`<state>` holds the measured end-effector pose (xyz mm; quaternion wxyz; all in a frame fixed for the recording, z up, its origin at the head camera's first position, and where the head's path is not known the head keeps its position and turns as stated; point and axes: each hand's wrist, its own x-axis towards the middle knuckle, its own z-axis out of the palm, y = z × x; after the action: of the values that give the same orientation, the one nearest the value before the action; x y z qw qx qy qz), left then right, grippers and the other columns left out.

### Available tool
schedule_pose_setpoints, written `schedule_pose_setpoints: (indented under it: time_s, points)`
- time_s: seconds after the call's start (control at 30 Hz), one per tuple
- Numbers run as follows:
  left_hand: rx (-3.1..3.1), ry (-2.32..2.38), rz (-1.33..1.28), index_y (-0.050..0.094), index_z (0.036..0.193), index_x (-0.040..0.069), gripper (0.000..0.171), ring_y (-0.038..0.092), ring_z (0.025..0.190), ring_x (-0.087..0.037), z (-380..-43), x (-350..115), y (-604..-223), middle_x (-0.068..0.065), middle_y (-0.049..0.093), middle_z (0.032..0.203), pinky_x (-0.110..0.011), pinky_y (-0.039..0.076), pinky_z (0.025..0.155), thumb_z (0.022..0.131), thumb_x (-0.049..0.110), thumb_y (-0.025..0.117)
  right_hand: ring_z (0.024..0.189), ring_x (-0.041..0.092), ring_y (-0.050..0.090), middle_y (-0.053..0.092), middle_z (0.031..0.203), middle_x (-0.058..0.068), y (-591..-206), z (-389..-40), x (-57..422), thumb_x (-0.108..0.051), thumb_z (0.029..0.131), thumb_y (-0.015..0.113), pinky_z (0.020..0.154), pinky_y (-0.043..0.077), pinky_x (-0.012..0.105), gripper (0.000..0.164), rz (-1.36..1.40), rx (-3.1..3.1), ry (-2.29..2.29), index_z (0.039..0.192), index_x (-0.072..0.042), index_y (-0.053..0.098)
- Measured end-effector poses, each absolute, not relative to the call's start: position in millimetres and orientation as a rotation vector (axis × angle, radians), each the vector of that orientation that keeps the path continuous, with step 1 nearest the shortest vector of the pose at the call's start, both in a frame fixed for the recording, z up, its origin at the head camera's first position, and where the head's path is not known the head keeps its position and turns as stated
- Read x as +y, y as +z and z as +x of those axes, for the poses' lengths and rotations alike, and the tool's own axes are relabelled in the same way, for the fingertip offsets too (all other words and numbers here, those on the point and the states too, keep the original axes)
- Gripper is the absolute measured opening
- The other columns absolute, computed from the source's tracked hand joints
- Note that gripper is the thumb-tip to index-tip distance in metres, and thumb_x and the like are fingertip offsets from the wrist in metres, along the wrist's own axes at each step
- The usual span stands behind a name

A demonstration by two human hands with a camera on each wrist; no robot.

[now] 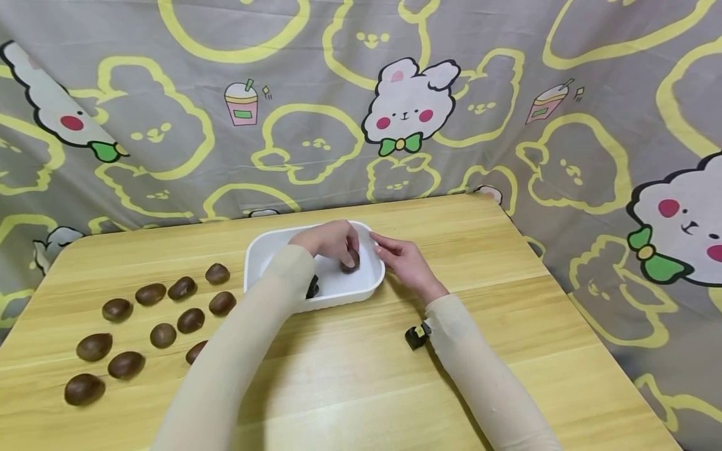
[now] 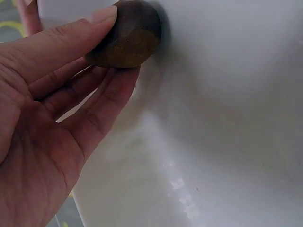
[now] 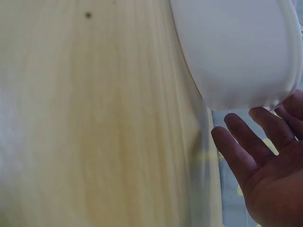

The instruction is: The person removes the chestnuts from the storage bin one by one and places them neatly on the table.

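My left hand (image 1: 331, 241) reaches into a white plastic basin (image 1: 338, 300) and pinches a brown chestnut (image 1: 352, 262) near its right end. In the left wrist view the thumb lies over the chestnut (image 2: 130, 40) with fingers beneath it, close to the basin's white inner surface. My right hand (image 1: 410, 264) is at the basin's right end, its fingertips touching the rim. The right wrist view shows that hand (image 3: 270, 165) with fingers extended, fingertips at the outer wall of the basin (image 3: 236, 56). Part of the basin's inside is hidden behind the left forearm.
Several loose chestnuts (image 1: 163, 336) lie spread over the left of the wooden table (image 1: 361, 382). Another chestnut (image 1: 194, 352) is partly covered by the left sleeve. A black wrist device (image 1: 416, 337) sits at the right cuff. A patterned curtain (image 1: 316, 144) hangs behind the table.
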<state>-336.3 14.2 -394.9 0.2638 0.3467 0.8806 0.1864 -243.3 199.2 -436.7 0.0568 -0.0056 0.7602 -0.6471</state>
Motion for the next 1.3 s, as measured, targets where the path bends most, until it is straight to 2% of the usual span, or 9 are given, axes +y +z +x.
schedule_pose_setpoints:
  time_s: [0.3, 0.57, 0.73, 0.97, 1.17, 1.3]
  points:
    - [2.363, 0.649, 0.917, 0.071, 0.103, 0.006, 0.022, 0.061, 0.091, -0.019, -336.7, -6.0, -373.4, -0.005, 0.068, 0.097, -0.035, 0.049, 0.085, 0.083, 0.009, 0.078, 0.125, 0.023, 0.052, 0.050, 0.143, 0.010, -437.1, -243.3, 198.2, -0.016, 0.100, 0.060, 0.096, 0.047, 0.029, 0.038, -0.032, 2.356, -1.920, 0.138, -0.012, 0.057]
    - [2.427, 0.873, 0.878, 0.074, 0.103, 0.005, 0.026, 0.065, 0.088, -0.019, -327.0, -32.1, -347.1, -0.003, 0.071, 0.094, -0.035, 0.051, 0.083, 0.080, 0.014, 0.083, 0.126, 0.020, 0.051, 0.050, 0.144, 0.006, -436.3, -246.3, 199.9, -0.018, 0.101, 0.058, 0.097, 0.046, 0.029, 0.038, -0.046, 2.401, -1.893, 0.139, -0.013, 0.056]
    - [2.453, 1.002, 0.856, 0.075, 0.108, 0.006, 0.031, 0.064, 0.092, -0.019, -313.5, -54.1, -339.7, -0.003, 0.071, 0.096, -0.037, 0.050, 0.085, 0.080, 0.017, 0.083, 0.126, 0.020, 0.051, 0.049, 0.144, 0.006, -438.2, -246.5, 199.9, -0.018, 0.101, 0.059, 0.097, 0.046, 0.028, 0.038, -0.034, 2.383, -1.882, 0.139, -0.013, 0.056]
    - [2.492, 1.130, 0.799, 0.076, 0.108, 0.014, 0.027, 0.058, 0.101, -0.018, -293.1, -85.7, -343.8, 0.002, 0.069, 0.105, -0.038, 0.048, 0.087, 0.083, 0.022, 0.082, 0.130, 0.022, 0.048, 0.048, 0.145, 0.007, -439.7, -243.9, 200.2, -0.020, 0.101, 0.058, 0.102, 0.042, 0.032, 0.039, -0.040, 2.396, -1.869, 0.140, -0.013, 0.055]
    - [2.524, 1.262, 0.823, 0.075, 0.109, 0.010, 0.030, 0.061, 0.103, -0.018, -273.5, -109.4, -344.8, -0.002, 0.069, 0.108, -0.038, 0.048, 0.087, 0.082, 0.020, 0.083, 0.129, 0.021, 0.048, 0.050, 0.144, 0.006, -439.2, -244.4, 199.1, -0.020, 0.101, 0.058, 0.101, 0.043, 0.031, 0.038, -0.034, 2.425, -1.841, 0.139, -0.013, 0.056]
    - [2.572, 1.269, 0.766, 0.076, 0.108, 0.010, 0.032, 0.062, 0.100, -0.018, -256.8, -126.6, -342.2, -0.002, 0.069, 0.104, -0.039, 0.047, 0.088, 0.081, 0.025, 0.084, 0.128, 0.021, 0.049, 0.050, 0.143, 0.006, -439.2, -245.1, 198.0, -0.019, 0.101, 0.059, 0.101, 0.044, 0.031, 0.037, -0.038, 2.430, -1.851, 0.138, -0.012, 0.057]
